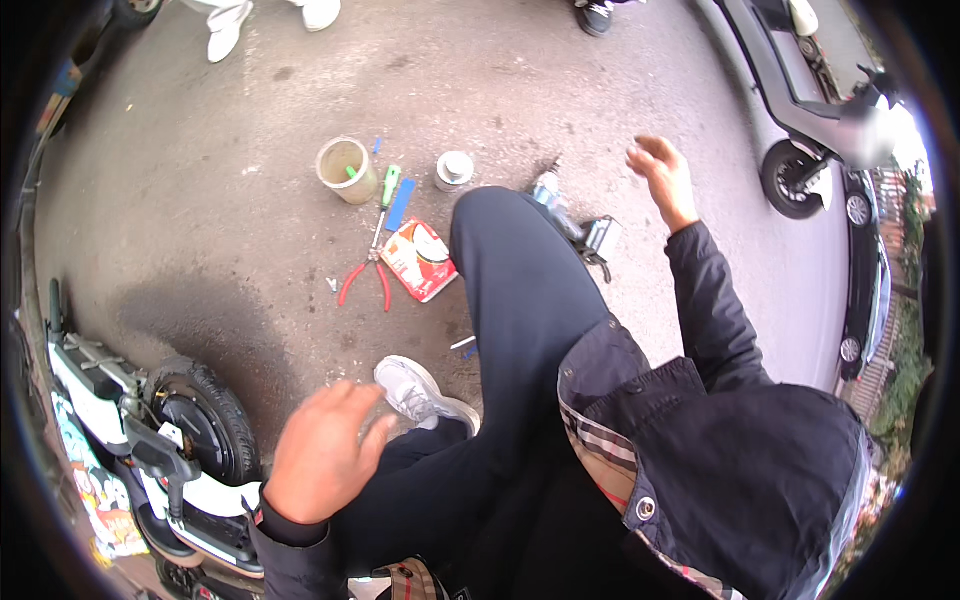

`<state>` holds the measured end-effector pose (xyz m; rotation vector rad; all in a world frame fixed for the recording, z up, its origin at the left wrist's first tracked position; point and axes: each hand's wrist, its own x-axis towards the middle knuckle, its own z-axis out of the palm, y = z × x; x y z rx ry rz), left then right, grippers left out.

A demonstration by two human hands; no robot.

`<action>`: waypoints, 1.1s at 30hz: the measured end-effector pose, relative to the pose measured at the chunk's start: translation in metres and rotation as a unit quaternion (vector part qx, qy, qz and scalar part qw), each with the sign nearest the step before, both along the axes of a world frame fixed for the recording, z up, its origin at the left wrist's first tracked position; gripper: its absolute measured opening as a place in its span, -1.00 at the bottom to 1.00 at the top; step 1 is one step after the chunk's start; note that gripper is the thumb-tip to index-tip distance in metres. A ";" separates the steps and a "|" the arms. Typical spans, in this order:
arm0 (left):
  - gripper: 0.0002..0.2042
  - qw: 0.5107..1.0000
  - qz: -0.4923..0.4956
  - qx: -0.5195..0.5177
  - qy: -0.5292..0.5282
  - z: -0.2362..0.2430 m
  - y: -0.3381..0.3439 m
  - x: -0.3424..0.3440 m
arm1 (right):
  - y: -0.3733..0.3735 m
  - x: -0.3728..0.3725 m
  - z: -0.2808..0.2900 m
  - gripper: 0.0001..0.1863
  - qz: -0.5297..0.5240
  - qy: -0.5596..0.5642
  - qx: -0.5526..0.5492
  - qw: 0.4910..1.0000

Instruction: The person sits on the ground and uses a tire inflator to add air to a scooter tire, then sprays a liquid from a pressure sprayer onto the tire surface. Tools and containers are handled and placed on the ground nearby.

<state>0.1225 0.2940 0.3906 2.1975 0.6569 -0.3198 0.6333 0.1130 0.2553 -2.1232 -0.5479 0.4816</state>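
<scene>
Nearest to the camera is the dark hood (745,485) of the person's own jacket, which fills the lower right. Both hands are empty and in the air. The left hand (330,445) is above the bent left leg, near the white shoe (408,388); its fingers lie close together, the thumb stands apart, and it is somewhat blurred. The right hand (665,180) is raised over the ground at the right, with the fingers a little curved; whether they touch each other, I cannot tell.

Closest to the right hand is the power tool (553,198), which lies on the ground beside the knee, and the knee hides one part of it. On the other side of this knee lie the red-and-white packet (420,262), the red-handled pliers (386,288), the green-handled screwdriver (389,184) and the blue strip (400,205). Behind them stand the cloudy tub (360,188) and the tin (453,172). At the left is the scooter wheel (218,420).
</scene>
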 end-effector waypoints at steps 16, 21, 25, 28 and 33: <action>-0.69 0.756 0.581 0.207 -0.218 0.063 -0.211 -0.131 | 0.216 -0.188 -0.068 -0.67 0.474 0.056 0.059 0.877; -0.65 0.191 0.905 0.236 -0.299 -0.003 -0.354 -0.230 | 0.203 -0.346 -0.031 -0.67 0.623 0.117 0.059 0.771; -0.37 0.119 0.928 -0.141 -0.325 -0.128 -0.390 -0.223 | 0.144 -0.447 -0.013 -0.70 0.755 0.153 0.093 0.631; -0.21 0.064 0.887 -0.197 -0.412 -0.195 -0.358 -0.228 | 0.116 -0.469 -0.006 -0.76 0.809 0.186 0.103 0.548; -0.28 0.074 0.897 -0.192 -0.390 -0.187 -0.306 -0.244 | 0.106 -0.443 -0.009 -0.74 0.783 0.211 0.030 0.585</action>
